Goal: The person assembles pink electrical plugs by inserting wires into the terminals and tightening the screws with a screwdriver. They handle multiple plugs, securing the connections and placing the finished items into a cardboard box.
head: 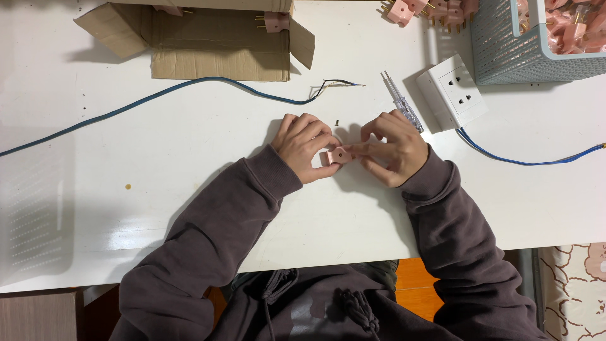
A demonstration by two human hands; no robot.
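A small pink plug (339,155) sits between my two hands at the middle of the white table (189,158). My left hand (305,146) grips its left side with curled fingers. My right hand (392,147) pinches its right side with thumb and forefinger. A tiny dark screw (337,122) lies on the table just beyond my hands. A clear-handled screwdriver (402,101) rests by my right hand's knuckles. A blue cable with bared wire ends (328,84) runs across the table from the left.
An open cardboard box (214,41) with a pink plug (276,21) stands at the back. Several pink plugs (435,9) lie at the back right beside a grey-blue basket (511,50) of more. A white wall socket (452,90) with a blue lead (524,161) sits right.
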